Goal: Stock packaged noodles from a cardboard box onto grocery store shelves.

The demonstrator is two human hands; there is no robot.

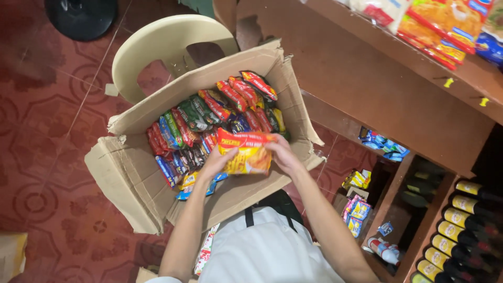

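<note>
Both hands close on one thing: the left hand (216, 163) cups the near-left side of an orange-and-yellow snack packet (246, 153) while the right hand (283, 154) pinches its right edge, so each grip is clamped on that packet, held just above the box's near wall. By size, the red patterned floor tiles (47, 136) fill the left of the view, and a brown wooden bench (377, 89) runs across from twelve to three o'clock, carrying more bright snack bags (440, 26) at its far edge. Next comes the open cardboard box (126, 178), flaps splayed outward, resting on a cream plastic chair (162, 47) whose back curves up at eleven o'clock. Inside the box, rows of small packets (209, 120) in red, green and blue stand packed on edge from nine o'clock round to one; the row looks nearly whole, so by my reading only this packet has been lifted and most of the contents remain. Down at four o'clock a low shelf holds dark bottles with yellow labels (461, 220) and small sachets (356, 209). Open room lies mainly at nine o'clock over bare floor; at three o'clock the torn right flap nearly meets the bench, leaving little space there.
</note>
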